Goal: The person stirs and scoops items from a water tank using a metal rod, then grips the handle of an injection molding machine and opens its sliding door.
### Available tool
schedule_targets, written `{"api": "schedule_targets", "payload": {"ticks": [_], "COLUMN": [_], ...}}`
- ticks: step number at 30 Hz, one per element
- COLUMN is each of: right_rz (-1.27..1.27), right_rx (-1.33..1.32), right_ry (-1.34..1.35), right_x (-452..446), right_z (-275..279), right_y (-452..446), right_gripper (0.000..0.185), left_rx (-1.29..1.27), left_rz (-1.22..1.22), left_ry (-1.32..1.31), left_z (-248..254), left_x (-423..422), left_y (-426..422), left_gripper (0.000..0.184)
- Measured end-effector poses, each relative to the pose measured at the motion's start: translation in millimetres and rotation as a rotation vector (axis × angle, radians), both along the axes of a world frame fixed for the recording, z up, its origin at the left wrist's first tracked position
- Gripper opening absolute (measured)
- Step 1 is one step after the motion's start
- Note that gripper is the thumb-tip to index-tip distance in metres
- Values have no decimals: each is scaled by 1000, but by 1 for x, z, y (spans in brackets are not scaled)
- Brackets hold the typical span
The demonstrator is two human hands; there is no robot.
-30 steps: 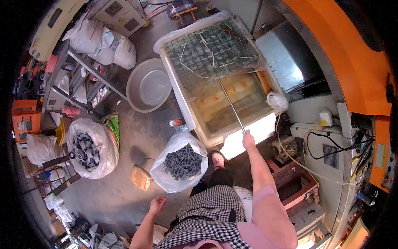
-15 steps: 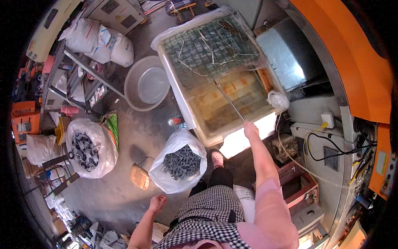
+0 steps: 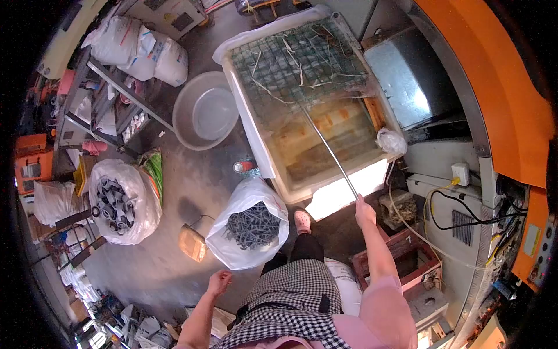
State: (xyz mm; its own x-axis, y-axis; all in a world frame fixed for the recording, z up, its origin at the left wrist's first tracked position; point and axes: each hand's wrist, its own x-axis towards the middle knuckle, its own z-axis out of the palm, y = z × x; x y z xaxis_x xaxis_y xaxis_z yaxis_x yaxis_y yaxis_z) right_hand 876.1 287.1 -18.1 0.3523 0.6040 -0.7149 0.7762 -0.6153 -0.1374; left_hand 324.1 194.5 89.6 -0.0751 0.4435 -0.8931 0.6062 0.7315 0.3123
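A long thin metal rod (image 3: 331, 153) runs from my right hand (image 3: 365, 213), whose fingers are wrapped round its near end. Its far end reaches into the water of a large pale tub (image 3: 278, 185), by the edge of a green mesh (image 3: 299, 64) with pale strips lying over it. My left hand (image 3: 220, 283) hangs at my side with its fingers curled, below a white bag (image 3: 218, 232) of grey plastic pieces (image 3: 253, 225). Whether anything is inside that hand is too small to tell.
A round grey basin (image 3: 206, 110) stands left of the tub, with a red can (image 3: 243, 167) nearby. Another bag (image 3: 147, 220) holds grey rings at left. A small wooden stool (image 3: 192, 243) is beside the white bag. An orange machine (image 3: 500, 93) stands at right.
My right hand has moved right and back towards me, and more of the rod's length shows outside the tub. My left hand has hardly moved.
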Motion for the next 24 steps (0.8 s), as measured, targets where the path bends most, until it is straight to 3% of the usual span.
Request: {"api": "schedule_targets", "payload": {"ticks": [5, 8, 11, 17, 21, 24], "right_rz": [-18, -78, -150, -73, -131, -205], "right_rx": [84, 26, 53, 40, 209, 263], "right_ry": [-70, -25, 13, 102, 195, 199], "right_x": [-2, -11, -17, -24, -30, -37], "right_z": [-20, -11, -27, -45, -49, -35], "right_y": [-18, 12, 35, 62, 32, -4], "right_gripper": [36, 37, 38, 33, 33, 35], "left_rx": [-33, 40, 44, 49, 50, 36], "left_rz": [-59, -121, -195, -88, -129, -13], "left_ry": [33, -40, 17, 11, -2, -7], "left_z": [2, -15, 5, -2, -5, -16], "left_x": [6, -5, 16, 8, 3, -4], "left_y": [4, -1, 21, 18, 14, 3], "left_gripper": [20, 20, 19, 18, 18, 18]}}
